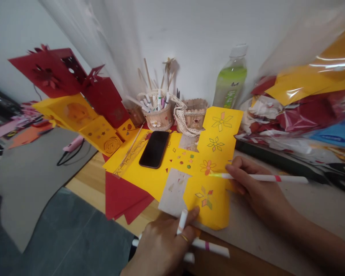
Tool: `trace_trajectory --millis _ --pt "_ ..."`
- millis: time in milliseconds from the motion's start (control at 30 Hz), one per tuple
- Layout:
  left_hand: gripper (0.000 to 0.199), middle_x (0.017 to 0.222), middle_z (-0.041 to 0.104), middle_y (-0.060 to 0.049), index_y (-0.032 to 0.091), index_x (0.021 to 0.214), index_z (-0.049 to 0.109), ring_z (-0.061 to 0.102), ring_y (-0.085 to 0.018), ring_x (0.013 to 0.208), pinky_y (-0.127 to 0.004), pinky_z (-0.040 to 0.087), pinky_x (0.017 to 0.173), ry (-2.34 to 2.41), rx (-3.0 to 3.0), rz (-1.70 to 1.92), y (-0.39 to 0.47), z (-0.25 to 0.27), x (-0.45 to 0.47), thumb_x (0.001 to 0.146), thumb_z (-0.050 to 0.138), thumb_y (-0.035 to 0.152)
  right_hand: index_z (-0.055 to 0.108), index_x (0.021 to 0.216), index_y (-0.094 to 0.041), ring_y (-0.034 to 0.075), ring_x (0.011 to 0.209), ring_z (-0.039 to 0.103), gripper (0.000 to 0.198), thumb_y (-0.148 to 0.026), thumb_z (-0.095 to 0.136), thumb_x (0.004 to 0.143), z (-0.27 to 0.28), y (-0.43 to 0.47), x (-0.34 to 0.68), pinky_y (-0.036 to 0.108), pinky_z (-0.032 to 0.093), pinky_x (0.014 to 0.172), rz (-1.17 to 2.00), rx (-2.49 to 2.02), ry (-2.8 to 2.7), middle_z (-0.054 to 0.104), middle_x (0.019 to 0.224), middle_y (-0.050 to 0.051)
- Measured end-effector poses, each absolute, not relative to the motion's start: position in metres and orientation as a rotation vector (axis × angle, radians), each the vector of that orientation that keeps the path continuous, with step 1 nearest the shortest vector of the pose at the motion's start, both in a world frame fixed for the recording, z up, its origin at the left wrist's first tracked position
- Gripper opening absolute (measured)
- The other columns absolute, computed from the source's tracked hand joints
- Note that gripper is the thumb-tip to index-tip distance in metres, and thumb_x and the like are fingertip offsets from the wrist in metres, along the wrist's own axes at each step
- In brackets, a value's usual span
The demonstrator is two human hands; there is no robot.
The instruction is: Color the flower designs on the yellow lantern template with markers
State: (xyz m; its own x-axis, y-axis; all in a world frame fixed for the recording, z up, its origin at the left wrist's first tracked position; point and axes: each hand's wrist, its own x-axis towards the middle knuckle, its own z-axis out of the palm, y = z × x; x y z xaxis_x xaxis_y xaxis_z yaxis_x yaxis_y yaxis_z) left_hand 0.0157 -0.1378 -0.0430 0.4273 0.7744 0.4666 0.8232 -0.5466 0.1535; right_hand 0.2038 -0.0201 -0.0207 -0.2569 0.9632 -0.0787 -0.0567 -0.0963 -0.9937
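Card: a yellow cut-out sheet (215, 214), pencilled with flowers, lies flat and runs from beneath the phone (154, 149) out to its right.
Handling: likely light and stiff enough to lie flat, though its narrow necks and flaps could crease; best taken by the broad outer edges, away from fresh colour.
Right hand: fingers of the right hand (244, 178), right of the phone, grip a white marker (264, 178), its yellow tip at an orange-petalled flower.
Marker: probably light, smooth and rigid, best pinched near the tip.
Left hand: the left hand (168, 239), nearer the wearer than the phone, curls around white pens (211, 247), one fingertip on the card.
Table: a wooden top (86, 174) shows left of the phone; red sheets (126, 199) lie on its near-left side.
Behind: a basket (159, 117) of pens stands beyond the phone; a green bottle (231, 82) rises farther right.
Room: a pale wall (189, 38) backs the phone; grey floor (89, 230) shows to its lower left.
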Motion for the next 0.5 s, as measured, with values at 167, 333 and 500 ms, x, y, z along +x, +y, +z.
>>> trace_trajectory --millis 167,333,500 --pt "0.018 0.117 0.059 -0.011 0.016 0.084 0.056 0.066 -0.016 0.065 -0.024 0.052 0.049 -1.464 -2.735 -0.847 -0.140 -0.024 0.011 0.078 0.039 0.012 0.043 0.059 -0.019 0.007 0.044 0.023 0.031 -0.036 0.065 0.073 -0.016 -0.020 0.203 0.022 0.015 0.041 1.530 -1.015 -1.261 0.037 0.049 -0.007" --pt "0.014 0.096 0.068 -0.008 0.017 0.093 0.060 0.062 -0.010 0.058 -0.017 0.047 0.052 -1.822 -2.654 -1.197 -0.148 -0.003 -0.002 0.083 0.050 0.021 0.046 0.059 -0.019 0.007 0.045 0.028 0.028 -0.037 0.063 0.072 -0.011 -0.021 0.205 0.021 0.019 0.042 1.576 -0.979 -1.207 0.037 0.050 -0.007" --pt "0.019 0.063 0.064 -0.001 0.014 0.069 0.059 0.059 -0.011 0.057 -0.016 0.044 0.052 -2.512 -2.226 -1.725 -0.139 0.013 -0.018 0.072 0.065 0.032 0.054 0.061 -0.018 0.008 0.046 0.033 0.027 -0.041 0.057 0.075 -0.010 -0.019 0.209 0.021 0.026 0.042 1.633 -0.928 -1.117 0.040 0.051 -0.005"
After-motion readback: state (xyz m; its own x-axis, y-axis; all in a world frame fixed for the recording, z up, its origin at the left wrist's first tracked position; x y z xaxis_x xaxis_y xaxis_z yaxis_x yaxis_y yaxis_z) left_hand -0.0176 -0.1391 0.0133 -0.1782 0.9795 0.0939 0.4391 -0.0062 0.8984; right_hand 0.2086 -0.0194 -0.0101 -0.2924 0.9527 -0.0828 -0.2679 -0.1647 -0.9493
